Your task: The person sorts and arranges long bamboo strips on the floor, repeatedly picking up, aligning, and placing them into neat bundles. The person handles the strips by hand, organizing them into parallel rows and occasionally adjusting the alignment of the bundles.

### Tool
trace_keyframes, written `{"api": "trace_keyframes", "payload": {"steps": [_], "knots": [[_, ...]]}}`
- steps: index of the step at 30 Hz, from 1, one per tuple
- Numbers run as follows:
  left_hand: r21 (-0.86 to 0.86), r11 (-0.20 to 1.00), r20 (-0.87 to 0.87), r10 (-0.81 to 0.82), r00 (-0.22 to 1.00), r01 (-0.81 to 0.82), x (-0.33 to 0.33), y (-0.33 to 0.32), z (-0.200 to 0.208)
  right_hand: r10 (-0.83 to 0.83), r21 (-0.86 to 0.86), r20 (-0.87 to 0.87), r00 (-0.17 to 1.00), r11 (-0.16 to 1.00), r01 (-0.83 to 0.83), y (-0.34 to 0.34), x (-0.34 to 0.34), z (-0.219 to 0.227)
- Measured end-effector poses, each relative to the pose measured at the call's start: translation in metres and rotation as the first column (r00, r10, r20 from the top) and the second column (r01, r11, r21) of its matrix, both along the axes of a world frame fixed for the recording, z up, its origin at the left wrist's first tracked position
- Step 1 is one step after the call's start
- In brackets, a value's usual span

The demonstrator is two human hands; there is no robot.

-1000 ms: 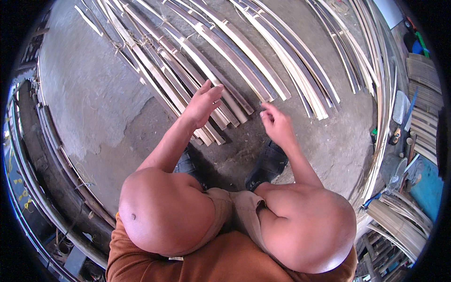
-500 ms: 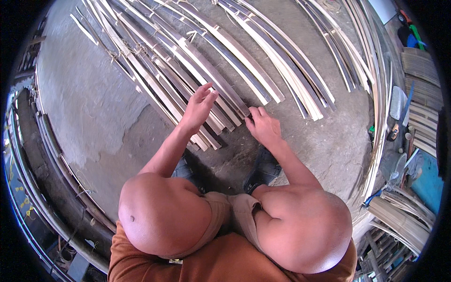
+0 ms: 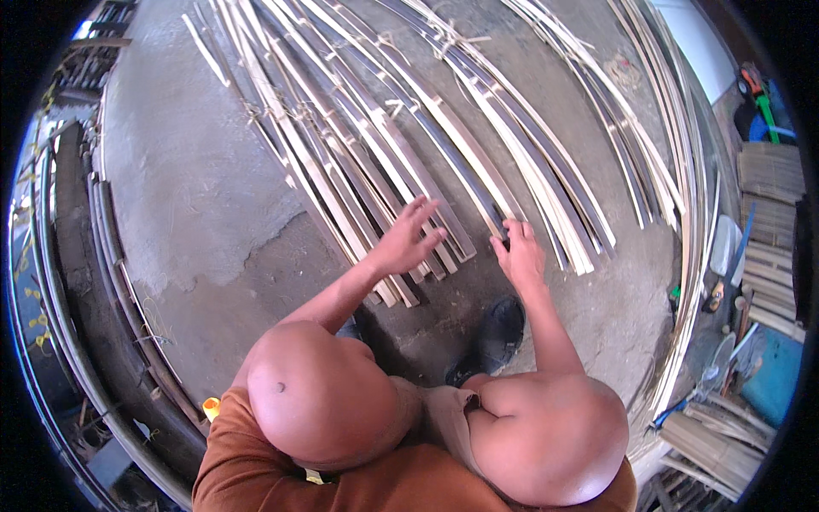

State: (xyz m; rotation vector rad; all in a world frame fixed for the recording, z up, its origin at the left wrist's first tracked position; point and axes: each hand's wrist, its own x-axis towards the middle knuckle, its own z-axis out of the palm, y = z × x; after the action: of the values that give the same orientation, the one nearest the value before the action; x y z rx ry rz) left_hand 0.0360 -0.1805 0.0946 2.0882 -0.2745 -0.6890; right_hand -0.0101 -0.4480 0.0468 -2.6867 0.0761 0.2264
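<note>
Long split bamboo strips lie on the concrete floor in loose rows, their near ends toward me. My left hand (image 3: 408,241) hovers over the near ends of the left group of strips (image 3: 375,183), fingers spread and holding nothing. At the near end of a separate pale bamboo strip (image 3: 465,141), my right hand (image 3: 524,256) has its fingers and thumb curled round the tip. A darker strip lies alongside that one; the fingers partly hide both ends. Farther right is another group of strips (image 3: 533,162), apart from my hands.
My shoe (image 3: 499,328) is planted just below the strip ends. More long strips (image 3: 687,196) run along the right side, beside a knife-like tool (image 3: 717,294) and stacked slats (image 3: 712,444). Dark poles (image 3: 128,316) line the left side.
My right hand has moved right, from the end of a strip in the left group to the separate pale strip. My left hand has shifted right over the strips. The view has tilted.
</note>
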Motion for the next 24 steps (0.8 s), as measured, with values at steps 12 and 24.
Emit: {"api": "trace_keyframes", "payload": {"steps": [12,24], "knots": [[0.443,0.873,0.345,-0.377,0.860,0.205,-0.012,-0.001,-0.032,0.162,0.718,-0.484,0.860,0.636,0.283,0.021,0.038,0.035],[0.494,0.795,0.223,-0.507,0.832,0.352,0.008,0.007,-0.028,0.039,0.683,-0.292,0.956,0.708,0.180,0.054,-0.029,0.070]]}}
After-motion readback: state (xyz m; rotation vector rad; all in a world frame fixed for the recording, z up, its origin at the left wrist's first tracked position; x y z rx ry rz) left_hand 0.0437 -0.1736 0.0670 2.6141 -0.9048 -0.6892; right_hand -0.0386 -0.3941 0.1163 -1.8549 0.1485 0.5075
